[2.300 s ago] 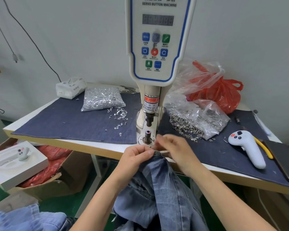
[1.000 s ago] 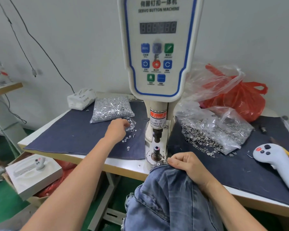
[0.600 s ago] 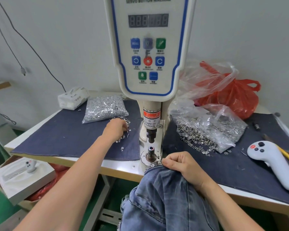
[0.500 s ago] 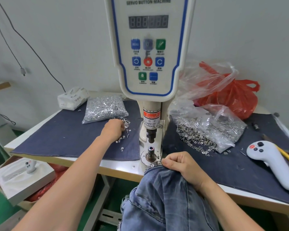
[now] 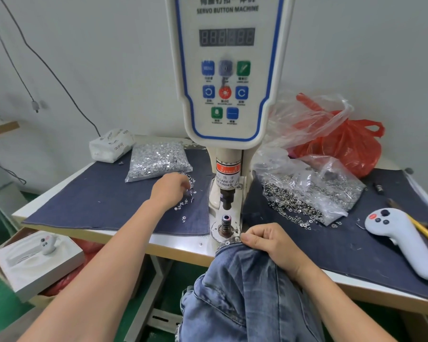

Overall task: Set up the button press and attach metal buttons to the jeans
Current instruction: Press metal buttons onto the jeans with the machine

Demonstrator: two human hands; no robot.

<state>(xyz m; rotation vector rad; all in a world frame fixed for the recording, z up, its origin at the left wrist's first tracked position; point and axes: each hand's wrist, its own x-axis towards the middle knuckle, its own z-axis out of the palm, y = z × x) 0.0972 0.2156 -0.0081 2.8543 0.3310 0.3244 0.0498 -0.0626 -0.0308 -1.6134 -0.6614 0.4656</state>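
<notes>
The white servo button machine stands at the table's middle, its upper punch above the lower die post. Blue jeans hang from the table's front edge, the waistband lying just in front of the die. Two metal buttons show on that waistband. My right hand grips the waistband edge with curled fingers. My left hand reaches over the loose metal tacks left of the machine, fingertips down among them and hidden by the back of the hand.
A clear bag of tacks and a tissue pack lie back left. Right of the machine are an open bag of button parts, a red bag, a white handheld controller and yellow pliers. A white box sits below left.
My left hand let go of the jeans and moved up left to the loose tacks, where it stays. My right hand keeps hold of the waistband by the die.
</notes>
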